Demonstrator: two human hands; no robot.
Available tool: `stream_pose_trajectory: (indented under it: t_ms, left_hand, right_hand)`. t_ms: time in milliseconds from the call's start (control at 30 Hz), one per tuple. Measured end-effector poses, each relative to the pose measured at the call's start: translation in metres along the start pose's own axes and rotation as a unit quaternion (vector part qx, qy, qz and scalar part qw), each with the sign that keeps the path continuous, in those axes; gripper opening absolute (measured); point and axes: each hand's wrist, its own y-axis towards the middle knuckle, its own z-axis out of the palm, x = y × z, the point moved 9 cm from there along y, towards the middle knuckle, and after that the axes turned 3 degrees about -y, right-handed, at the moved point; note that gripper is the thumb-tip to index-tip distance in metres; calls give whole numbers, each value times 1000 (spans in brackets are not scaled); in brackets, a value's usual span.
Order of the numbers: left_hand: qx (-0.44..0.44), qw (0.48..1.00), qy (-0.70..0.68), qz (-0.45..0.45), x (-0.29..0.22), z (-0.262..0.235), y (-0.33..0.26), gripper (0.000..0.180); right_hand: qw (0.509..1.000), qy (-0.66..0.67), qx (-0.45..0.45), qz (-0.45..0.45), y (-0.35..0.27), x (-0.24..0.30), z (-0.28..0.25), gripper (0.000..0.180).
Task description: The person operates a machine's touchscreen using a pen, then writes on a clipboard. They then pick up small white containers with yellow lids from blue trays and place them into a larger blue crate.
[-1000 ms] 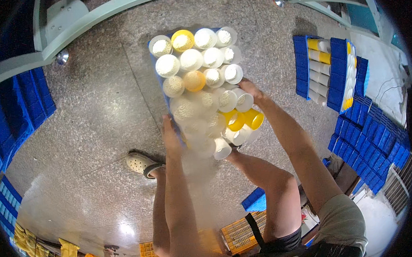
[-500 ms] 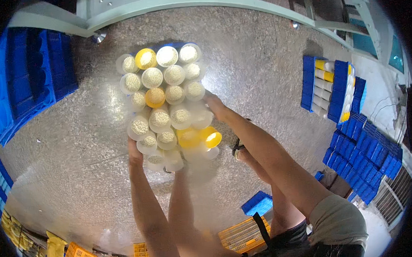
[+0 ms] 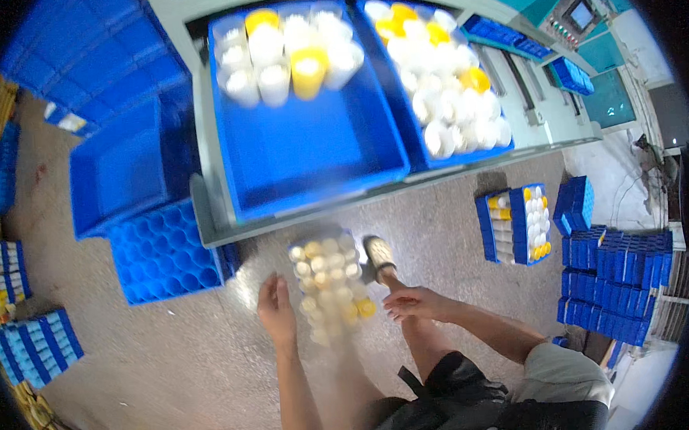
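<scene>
My left hand (image 3: 276,306) hangs beside the left side of a group of white and yellow cups (image 3: 328,274) low over the floor, its fingers loosely curled and holding nothing. My right hand (image 3: 418,303) is over my leg, right of the cups, with fingers loosely spread and empty. The cups stand in rows, their pale contents blurred; a bit of blue shows at their far edge. Ahead on the bench, a blue crate (image 3: 310,150) has white and yellow cups in its far half and bare blue floor in its near half.
A second blue crate (image 3: 488,154) full of cups stands beside it on the grey-green bench (image 3: 405,182). Blue bins (image 3: 116,168) and a honeycomb-like blue tray (image 3: 167,251) are at left. Stacked blue trays (image 3: 613,283) and a cup rack (image 3: 516,225) stand right.
Both hands have let go of the group of cups, which now sits lower and farther from my view. My view has lifted, bringing the bench and its crates in.
</scene>
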Motion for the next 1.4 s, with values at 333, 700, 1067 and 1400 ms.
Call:
stream_pose_trajectory:
  t_ms: [333, 700, 1067, 1400]
  left_hand:
    - [51, 868, 407, 280, -369, 212, 304, 100]
    - [30, 879, 351, 321, -372, 218, 305, 65]
    - [-23, 915, 271, 297, -385, 105, -92, 60]
    - [187, 926, 329, -17, 36, 123, -139, 64]
  right_hand:
    - [728, -513, -342, -301, 164, 578, -49, 91]
    - [754, -536, -274, -265, 193, 587, -48, 77]
    - [699, -546, -353, -298, -133, 392, 71, 80]
    - [820, -562, -83, -75, 21, 34, 34, 65]
